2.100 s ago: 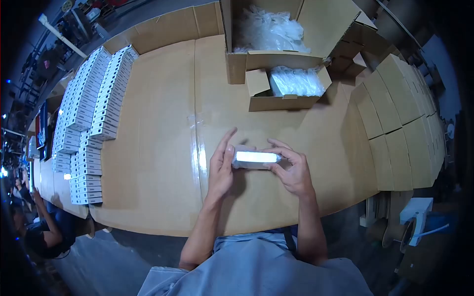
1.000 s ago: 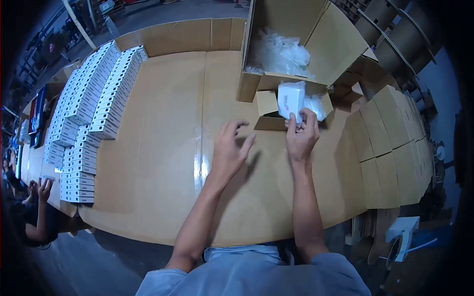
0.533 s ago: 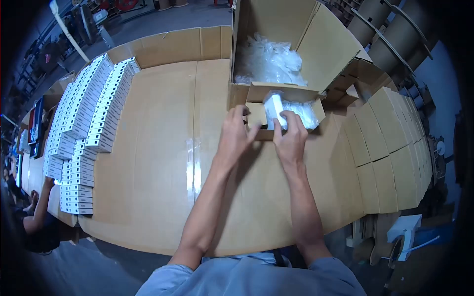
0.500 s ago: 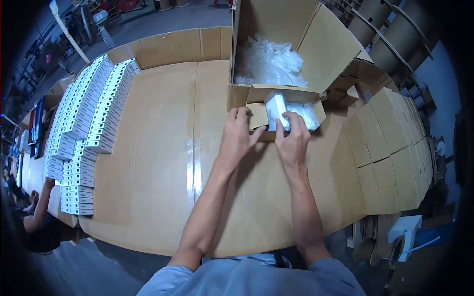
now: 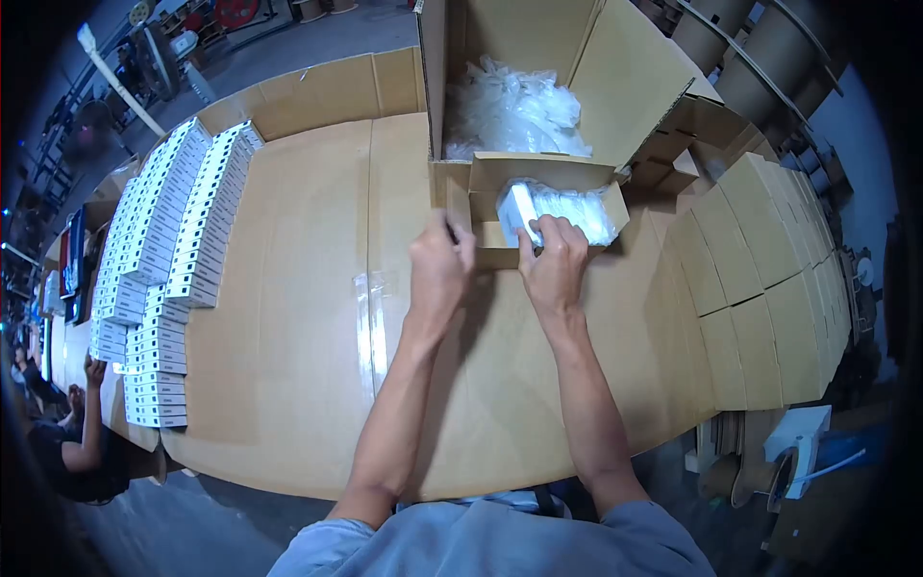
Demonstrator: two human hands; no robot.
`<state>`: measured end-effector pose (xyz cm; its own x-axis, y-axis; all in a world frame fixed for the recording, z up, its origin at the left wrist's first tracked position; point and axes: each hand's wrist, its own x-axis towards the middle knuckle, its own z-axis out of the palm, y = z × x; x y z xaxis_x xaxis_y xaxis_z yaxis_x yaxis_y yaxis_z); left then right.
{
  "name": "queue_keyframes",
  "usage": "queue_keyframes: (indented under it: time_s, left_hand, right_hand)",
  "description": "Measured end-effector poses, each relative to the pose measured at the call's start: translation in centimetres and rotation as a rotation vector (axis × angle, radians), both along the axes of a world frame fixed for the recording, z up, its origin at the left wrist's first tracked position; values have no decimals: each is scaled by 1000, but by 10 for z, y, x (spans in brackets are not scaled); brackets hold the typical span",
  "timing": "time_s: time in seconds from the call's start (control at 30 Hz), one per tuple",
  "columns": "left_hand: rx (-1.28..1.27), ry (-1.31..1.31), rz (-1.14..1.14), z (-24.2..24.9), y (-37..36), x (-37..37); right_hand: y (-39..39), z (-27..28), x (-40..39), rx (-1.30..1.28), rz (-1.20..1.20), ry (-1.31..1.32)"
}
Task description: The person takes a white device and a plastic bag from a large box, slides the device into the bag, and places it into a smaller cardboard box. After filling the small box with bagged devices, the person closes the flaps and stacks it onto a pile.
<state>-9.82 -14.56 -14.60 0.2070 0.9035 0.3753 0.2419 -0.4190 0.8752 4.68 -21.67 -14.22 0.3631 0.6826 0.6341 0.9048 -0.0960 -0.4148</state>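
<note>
A small open carton [image 5: 488, 258] stands in front of me, its back flap raised. Inside, toward its left part, is a tilted white box [image 5: 520, 207]; clear plastic wrapping [image 5: 577, 213] fills the space to its right. My right hand [image 5: 558, 264] reaches over the carton's front wall, thumb and curled fingers closed on the near end of the white box. Just left of the carton, my left hand [image 5: 440, 264] is raised with bent fingers. Motion smears those fingertips, and whether anything is between them does not show.
Behind the carton stands a large cardboard box [image 5: 635, 77] holding crumpled clear plastic [image 5: 519, 106]. Stacks of small white boxes [image 5: 168, 231] line the left side of the cardboard-covered table [image 5: 288, 385]. Brown cartons [image 5: 760, 288] are piled at right. Another person's arm [image 5: 91, 413] touches the left stacks.
The white box sits lower and further left in the carton, with my right hand still at it. My left hand has drawn away from the carton's left edge, toward the left.
</note>
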Motion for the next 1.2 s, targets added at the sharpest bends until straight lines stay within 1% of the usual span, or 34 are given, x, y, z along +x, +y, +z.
queue_keyframes:
  time_s: [0.07, 0.1, 0.17, 0.2, 0.23, 0.3, 0.33, 0.37, 0.4, 0.43, 0.47, 0.5, 0.53, 0.57, 0.63, 0.67, 0.73, 0.8, 0.83, 0.9, 1.0, 1.07, 1.1, 1.13, 1.2]
  left_hand:
    - [-441, -209, 1, -6, 3, -9]
    - [-681, -343, -60, -16, 10, -12]
    - [-807, -607, -90, -43, 11, -7]
    - [-869, -741, -105, -47, 7, -4]
    - [-864, -755, -150, -51, 2, -4]
    - [-851, -703, -169, -58, -2, -4]
    - [-835, -673, -174, -58, 0, -7]
    - [-765, -669, -210, -58, -1, -15]
    - [-684, -663, -228, -53, -1, -30]
    - [-626, -532, -219, -39, -3, -50]
    - [-478, -431, -205, -41, -2, -71]
    - [-377, -310, -135, -24, -4, -99]
    - [-289, -184, -62, -6, -7, -125]
    - [-178, -102, 26, -5, -5, -146]
    - [16, 78, 159, 2, -2, -211]
    - [156, 206, 279, -4, 4, -239]
    - [334, 439, 443, -4, 14, -299]
    - [444, 536, 622, -3, 24, -353]
    - [481, 592, 635, -2, 31, -371]
    - [557, 696, 653, -3, 44, -402]
    - [503, 786, 648, -17, 57, -431]
    - [533, 744, 619, -18, 58, -437]
    - [535, 734, 627, -17, 57, -438]
    - [544, 717, 628, -17, 57, -438]
    - [441, 737, 647, -28, 55, -443]
  right_hand:
    - [2, -6, 1, -30, -27, -5]
    - [2, -6, -1, -62, -60, 12]
    - [2, -7, -5, -56, -105, -26]
    - [3, -8, -6, -54, -128, -45]
    - [5, -7, -7, -92, -139, -7]
    - [2, -4, -10, -158, -140, 19]
    - [4, -1, -10, -184, -135, 31]
    - [3, 2, -13, -188, -154, -11]
    - [3, -3, -9, -128, -140, -80]
    - [1, 0, -12, -127, -138, -34]
    - [5, -11, -5, -177, -128, 20]
    - [2, -9, -4, -219, -107, 39]
    - [2, -11, -6, -136, -110, -39]
    - [1, -17, 1, -134, -144, -60]
    - [-6, -22, 2, -228, -172, -207]
    - [-8, -27, 4, -324, -204, -178]
    - [-13, -28, -3, -388, -255, -231]
    - [-16, -28, -11, -412, -277, -294]
    - [-17, -31, -10, -427, -294, -323]
    - [-17, -39, -8, -427, -310, -286]
    - [-16, -35, -12, -487, -341, -218]
    - [-18, -34, -12, -489, -345, -214]
    - [-22, -30, -18, -439, -353, -224]
    - [-25, -34, -14, -278, -274, -202]
    - [-36, -14, -44, -167, -233, -131]
